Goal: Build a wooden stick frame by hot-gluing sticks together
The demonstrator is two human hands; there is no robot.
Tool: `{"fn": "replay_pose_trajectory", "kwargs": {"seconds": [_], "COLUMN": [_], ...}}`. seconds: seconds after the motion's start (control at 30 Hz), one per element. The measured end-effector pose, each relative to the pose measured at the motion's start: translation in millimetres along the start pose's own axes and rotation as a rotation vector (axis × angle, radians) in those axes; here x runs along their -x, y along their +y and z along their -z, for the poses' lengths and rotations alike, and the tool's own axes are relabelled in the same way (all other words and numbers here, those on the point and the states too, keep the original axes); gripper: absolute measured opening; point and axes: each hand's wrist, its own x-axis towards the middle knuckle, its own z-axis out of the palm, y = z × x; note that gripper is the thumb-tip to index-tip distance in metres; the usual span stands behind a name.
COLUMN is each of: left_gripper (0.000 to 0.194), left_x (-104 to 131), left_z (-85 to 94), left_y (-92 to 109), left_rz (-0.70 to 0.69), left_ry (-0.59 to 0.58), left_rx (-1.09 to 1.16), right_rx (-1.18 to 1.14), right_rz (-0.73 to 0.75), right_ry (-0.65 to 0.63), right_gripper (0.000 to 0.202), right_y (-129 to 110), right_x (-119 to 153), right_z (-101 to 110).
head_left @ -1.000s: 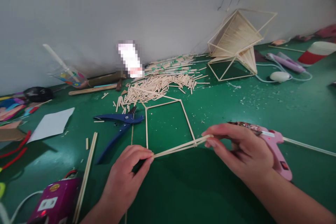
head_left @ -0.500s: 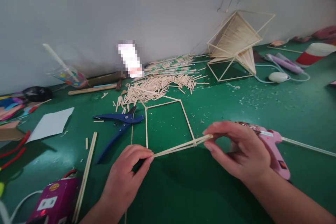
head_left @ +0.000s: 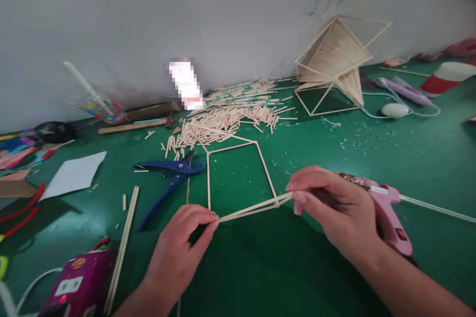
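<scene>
Between my two hands a thin wooden stick [head_left: 256,205] slants up to the right, close against the near side of a wooden stick frame [head_left: 266,172]. My left hand [head_left: 182,247] pinches its left end at the frame's near left corner. My right hand [head_left: 336,210] has thumb and fingertips closed on the stick's right end, which reaches past the near right corner. The frame is a square with more sticks joined at its far left corner. Blue cutters [head_left: 173,172] lie left of it. A pink glue gun [head_left: 388,213] lies behind my right hand, partly covered.
Behind the frame is a heap of short cut sticks [head_left: 223,124]. A larger stick model [head_left: 334,64] stands at the back right. Long sticks [head_left: 122,247] and a purple power box [head_left: 76,282] are at the near left, white paper [head_left: 76,173] farther back.
My right hand has shifted slightly left along the stick, its fingertips now covering the end that showed before. My left hand keeps its pinch. The view has moved a little.
</scene>
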Motion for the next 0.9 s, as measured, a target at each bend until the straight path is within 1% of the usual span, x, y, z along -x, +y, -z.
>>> {"fn": "replay_pose_trajectory", "kwargs": {"seconds": [0.17, 0.23, 0.33, 0.43, 0.57, 0.63, 0.7, 0.77, 0.8, 0.9], "left_gripper": [0.004, 0.004, 0.004, 0.005, 0.005, 0.004, 0.004, 0.004, 0.004, 0.004], "left_x": [0.1, -0.1, -0.5, -0.8, -0.4, 0.0, 0.3, 0.2, 0.0, -0.8], "left_z": [0.8, 1.1, 1.4, 1.2, 1.1, 1.1, 1.2, 1.2, 1.1, 1.0], "left_y": [1.0, 1.6, 2.2, 2.1, 1.7, 1.5, 1.4, 1.2, 1.1, 0.9], "left_rz": [0.011, 0.011, 0.012, 0.017, 0.03, 0.03, 0.029, 0.029, 0.031, 0.031], "left_ry": [-0.004, -0.005, -0.003, -0.001, -0.013, -0.012, -0.013, -0.019, -0.024, -0.023], "left_rx": [-0.007, -0.008, -0.004, -0.001, -0.006, -0.003, 0.001, 0.002, 0.0, -0.005], "right_rx": [-0.13, -0.133, -0.124, -0.136, -0.089, -0.086, -0.116, -0.143, -0.136, -0.07], "right_rz": [-0.076, -0.083, -0.073, -0.042, 0.012, -0.008, -0.048, -0.057, -0.042, 0.037], "right_ry": [-0.006, -0.01, -0.019, -0.005, 0.023, 0.033, 0.049, 0.061, 0.066, 0.057], "right_gripper": [0.035, 0.032, 0.017, 0.013, 0.014, 0.016, 0.026, 0.036, 0.036, 0.027], "right_y": [-3.8, -5.0, -4.7, -2.9, -0.8, -0.6, -0.5, -0.2, 0.2, 2.3], "right_x": [0.3, 0.1, -0.9, -2.4, -3.5, -3.1, -2.1, -0.4, 0.5, 3.4], "right_z": [-0.6, -0.4, -0.8, -1.5, -1.3, -1.3, -1.7, -2.4, -2.8, -3.8]}}
